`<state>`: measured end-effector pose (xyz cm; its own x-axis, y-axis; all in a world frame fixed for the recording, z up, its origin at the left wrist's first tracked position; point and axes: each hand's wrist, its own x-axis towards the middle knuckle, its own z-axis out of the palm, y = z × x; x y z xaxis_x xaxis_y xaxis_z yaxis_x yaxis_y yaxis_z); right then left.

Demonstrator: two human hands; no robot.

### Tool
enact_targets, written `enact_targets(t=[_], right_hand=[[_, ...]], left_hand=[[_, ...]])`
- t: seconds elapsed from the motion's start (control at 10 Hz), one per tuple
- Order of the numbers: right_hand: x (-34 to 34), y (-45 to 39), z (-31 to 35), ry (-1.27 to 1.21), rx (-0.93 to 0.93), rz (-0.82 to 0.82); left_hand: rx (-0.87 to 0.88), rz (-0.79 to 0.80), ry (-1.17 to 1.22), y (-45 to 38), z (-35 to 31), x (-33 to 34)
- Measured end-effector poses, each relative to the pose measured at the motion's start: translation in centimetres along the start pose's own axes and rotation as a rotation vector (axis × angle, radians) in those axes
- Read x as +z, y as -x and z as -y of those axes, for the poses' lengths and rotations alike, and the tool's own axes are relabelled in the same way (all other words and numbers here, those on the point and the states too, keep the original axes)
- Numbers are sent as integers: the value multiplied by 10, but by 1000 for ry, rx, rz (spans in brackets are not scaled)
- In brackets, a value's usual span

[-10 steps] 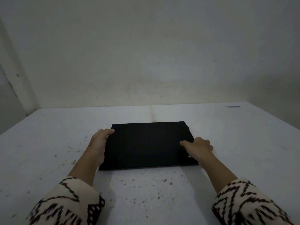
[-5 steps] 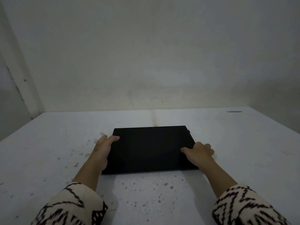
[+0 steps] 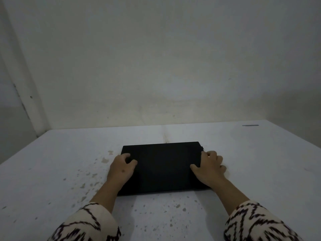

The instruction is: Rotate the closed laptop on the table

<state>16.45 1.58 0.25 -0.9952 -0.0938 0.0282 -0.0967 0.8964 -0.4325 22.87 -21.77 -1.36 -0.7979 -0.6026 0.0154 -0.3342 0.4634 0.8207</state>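
A closed black laptop lies flat on the white table, its long side facing me. My left hand grips its left edge, thumb and fingers curled onto the lid. My right hand holds the right edge, thumb on the lid and fingers wrapped over the side. Both forearms wear patterned cream-and-black sleeves. The hands hide parts of both side edges.
The table is speckled with small stains in front and to the left of the laptop. A wall stands close behind the table, with a corner at the left. A small dark mark lies at the table's far right.
My left hand has slid from the side of the laptop onto its lid. My right hand has moved farther along the right edge. The laptop looks almost unmoved.
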Motion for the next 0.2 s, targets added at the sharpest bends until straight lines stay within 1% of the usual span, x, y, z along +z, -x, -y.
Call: enact_targets(t=[0.1,0.2], right_hand=[[-2,-6,7,4,-81,5],[-8,-15,22,-15,-171,-11]], left_hand=[[49,13,-132,-4,-3,3],[120,46,-184,-8,-17,9]])
